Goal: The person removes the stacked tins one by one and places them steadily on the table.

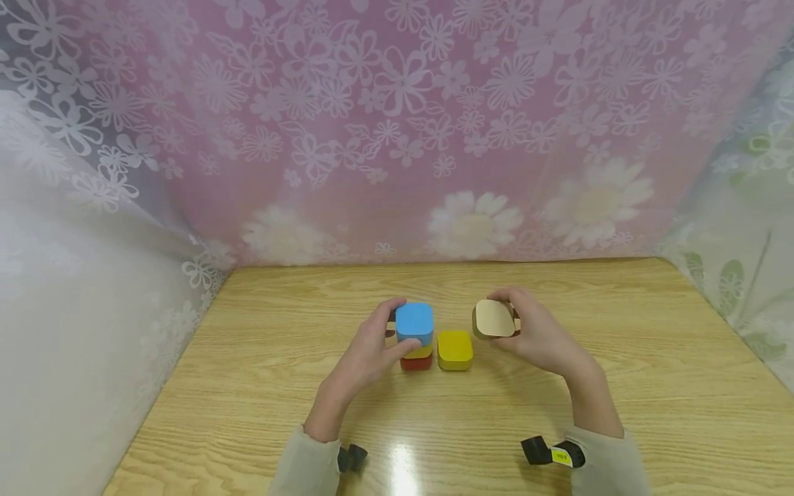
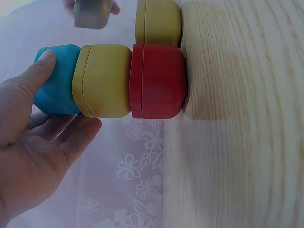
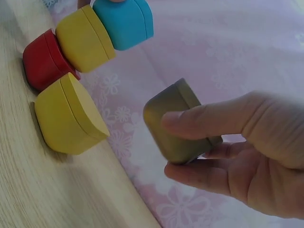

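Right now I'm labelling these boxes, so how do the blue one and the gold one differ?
The blue box is bright; the gold box looks duller. The blue box is atop a yellow box; the gold box is held above the table. The left hand holds the blue box, the right hand the gold box. Both have rounded corners and a seam.

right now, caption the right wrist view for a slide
Right hand grips a gold block near a yellow block and a three-block stack.

A curtained-off tabletop nook here, home or studio I can't tell, with pink flower-print curtain [image 1: 397, 151] hanging right behind the wood-grain table [image 1: 236, 399] and pale flowered fabric [image 1: 80, 310] walling both sides!
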A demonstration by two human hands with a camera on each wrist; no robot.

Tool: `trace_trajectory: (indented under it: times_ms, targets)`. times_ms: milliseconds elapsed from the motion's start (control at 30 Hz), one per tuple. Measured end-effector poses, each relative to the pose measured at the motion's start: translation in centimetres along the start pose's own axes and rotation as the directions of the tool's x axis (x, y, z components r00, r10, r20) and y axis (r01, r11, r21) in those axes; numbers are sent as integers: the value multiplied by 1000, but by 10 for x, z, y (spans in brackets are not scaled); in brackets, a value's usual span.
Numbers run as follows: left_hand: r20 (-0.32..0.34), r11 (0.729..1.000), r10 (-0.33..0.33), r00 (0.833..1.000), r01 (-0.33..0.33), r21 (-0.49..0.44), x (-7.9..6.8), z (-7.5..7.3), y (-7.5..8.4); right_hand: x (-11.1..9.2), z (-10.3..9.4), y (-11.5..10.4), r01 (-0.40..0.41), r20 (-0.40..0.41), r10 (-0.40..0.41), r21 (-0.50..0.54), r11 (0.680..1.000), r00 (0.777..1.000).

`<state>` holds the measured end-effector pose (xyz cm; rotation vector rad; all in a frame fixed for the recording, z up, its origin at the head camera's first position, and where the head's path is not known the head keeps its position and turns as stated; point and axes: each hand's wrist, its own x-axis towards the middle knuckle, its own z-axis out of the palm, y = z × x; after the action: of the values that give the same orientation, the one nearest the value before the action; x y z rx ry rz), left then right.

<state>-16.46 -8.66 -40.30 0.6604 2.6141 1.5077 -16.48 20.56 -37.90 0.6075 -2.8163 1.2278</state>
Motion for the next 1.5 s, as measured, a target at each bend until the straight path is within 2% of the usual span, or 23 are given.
trace_trajectory:
  times_ms: [300, 533, 867, 1500]
  targets:
    - [-5, 1000, 1, 1000, -1, 10, 0, 0, 0, -3, -2, 7, -60, 66, 60, -7, 998, 996]
    - [-3, 1000, 1, 1000, -1, 8, 0, 0, 0, -1, 1, 16, -73, 116, 76, -30, 997, 990]
    - [-1, 1000, 0, 1000, 0, 11, -1, 0, -1, 0, 7, 27, -121, 186, 125, -31, 992, 975]
    - [3, 1000, -1, 1000, 1, 0, 0, 0, -1, 0, 16, 41, -151, 234, 156, -36, 988, 960]
